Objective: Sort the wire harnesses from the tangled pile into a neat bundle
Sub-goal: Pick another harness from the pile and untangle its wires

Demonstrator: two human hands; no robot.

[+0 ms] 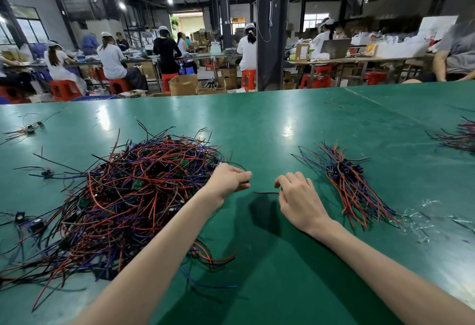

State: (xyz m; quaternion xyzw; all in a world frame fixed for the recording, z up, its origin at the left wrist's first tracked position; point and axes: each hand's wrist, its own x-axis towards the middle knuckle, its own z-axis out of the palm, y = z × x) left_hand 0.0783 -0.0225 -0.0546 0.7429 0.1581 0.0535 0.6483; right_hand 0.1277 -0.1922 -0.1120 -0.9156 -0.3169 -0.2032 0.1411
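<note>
Tangled pile of red, blue and black wire harnesses [133, 196] lies left on the green table [282, 124] and the neat bundle [352, 183] right. Between them, the left hand [227, 179] curls round a dark wire end [247, 182] — the right hand [298, 197] pinches a thin black wire [266, 192].

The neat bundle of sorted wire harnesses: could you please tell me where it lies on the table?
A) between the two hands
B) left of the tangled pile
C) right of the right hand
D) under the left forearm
C: the neat bundle lies on the green table to the right of the right hand, with the tangled pile over by the left hand.
</note>
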